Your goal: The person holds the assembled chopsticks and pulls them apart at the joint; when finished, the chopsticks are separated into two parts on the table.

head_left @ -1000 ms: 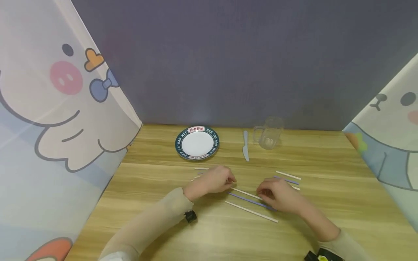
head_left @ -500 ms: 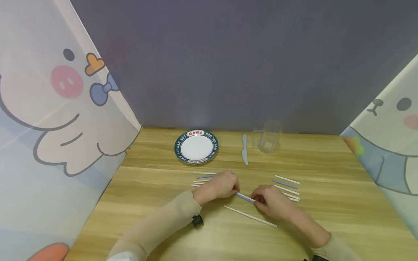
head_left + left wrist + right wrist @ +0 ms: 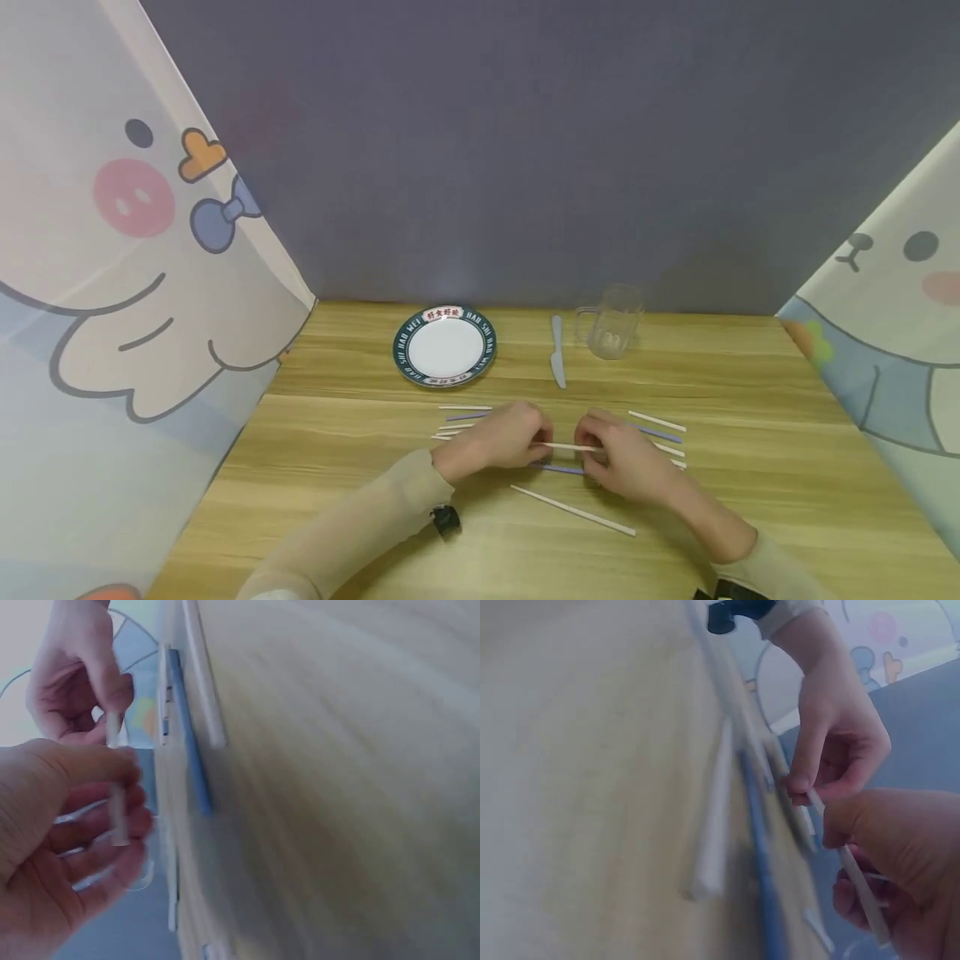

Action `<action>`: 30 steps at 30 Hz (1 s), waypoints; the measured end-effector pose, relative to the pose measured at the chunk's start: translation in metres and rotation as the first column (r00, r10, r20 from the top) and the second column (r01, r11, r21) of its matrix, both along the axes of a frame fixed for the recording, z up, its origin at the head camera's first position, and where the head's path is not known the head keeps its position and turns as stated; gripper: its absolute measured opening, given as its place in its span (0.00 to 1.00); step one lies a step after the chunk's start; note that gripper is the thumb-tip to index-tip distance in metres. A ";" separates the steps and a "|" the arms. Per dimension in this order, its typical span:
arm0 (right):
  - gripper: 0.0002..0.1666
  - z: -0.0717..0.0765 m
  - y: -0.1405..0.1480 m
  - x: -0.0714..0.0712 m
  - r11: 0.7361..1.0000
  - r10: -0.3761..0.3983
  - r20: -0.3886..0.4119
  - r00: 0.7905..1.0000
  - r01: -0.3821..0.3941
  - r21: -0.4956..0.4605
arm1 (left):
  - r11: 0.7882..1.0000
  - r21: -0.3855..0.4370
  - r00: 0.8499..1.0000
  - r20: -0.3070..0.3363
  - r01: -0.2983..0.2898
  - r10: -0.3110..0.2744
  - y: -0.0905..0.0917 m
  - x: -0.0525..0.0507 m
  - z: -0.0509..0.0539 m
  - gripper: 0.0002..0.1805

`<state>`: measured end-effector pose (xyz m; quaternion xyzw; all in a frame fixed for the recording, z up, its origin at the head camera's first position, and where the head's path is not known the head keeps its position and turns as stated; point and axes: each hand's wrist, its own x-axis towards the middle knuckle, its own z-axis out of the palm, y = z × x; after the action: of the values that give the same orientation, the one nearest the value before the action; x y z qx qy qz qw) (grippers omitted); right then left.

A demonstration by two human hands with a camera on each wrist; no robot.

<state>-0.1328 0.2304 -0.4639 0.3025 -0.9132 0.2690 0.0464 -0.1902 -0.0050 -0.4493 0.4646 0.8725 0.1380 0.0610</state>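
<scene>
Between the two hands, a thin white straw-like stick [image 3: 567, 447] is held raised off the table. My left hand [image 3: 510, 435] pinches one end with thumb and fingers. The other end is pinched by my right hand [image 3: 626, 458]; in the right wrist view the stick [image 3: 865, 892] runs past the thumb across the curled fingers. Below the hands a blue stick [image 3: 558, 469] lies on the wood-grain table, its ends partly hidden in the head view. Closer to the front lies another white stick [image 3: 573, 510], slanting down to the right.
Short white and blue sticks lie in two groups, left [image 3: 465, 408] and right [image 3: 657, 420], partly covered by the hands. Farther back are a green-rimmed plate [image 3: 445, 382], a pale knife [image 3: 557, 350] and a clear mug [image 3: 617, 325]. A dark partition [image 3: 480, 167] closes the back.
A second ago the white stick lay on the table above the blue one. Both hands have taken its ends and lifted it, coming slightly closer together. The head view has shifted a little.
</scene>
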 end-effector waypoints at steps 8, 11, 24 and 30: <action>0.14 0.029 -0.002 -0.016 0.995 0.074 -0.251 0.965 -0.089 -0.048 | 0.993 0.113 0.985 -0.173 0.039 -0.019 -0.005 0.000 0.019 0.13; 0.04 0.042 -0.004 -0.021 0.986 0.104 -0.349 0.931 -0.142 -0.086 | 0.996 0.092 0.957 -0.291 0.011 0.016 -0.007 0.001 0.029 0.14; 0.03 0.067 -0.008 -0.026 0.985 0.153 -0.376 0.914 -0.171 -0.015 | 0.994 0.105 0.847 -0.531 0.020 0.039 -0.013 -0.003 0.045 0.13; 0.09 0.070 -0.006 -0.028 0.981 0.174 -0.404 0.898 -0.195 -0.012 | 0.991 0.132 0.816 -0.576 0.025 0.056 -0.013 -0.002 0.046 0.13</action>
<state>-0.1607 0.2246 -0.3941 0.4349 -0.8443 0.2282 0.2145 -0.1923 -0.0184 -0.4033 0.4803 0.8424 0.0489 -0.2391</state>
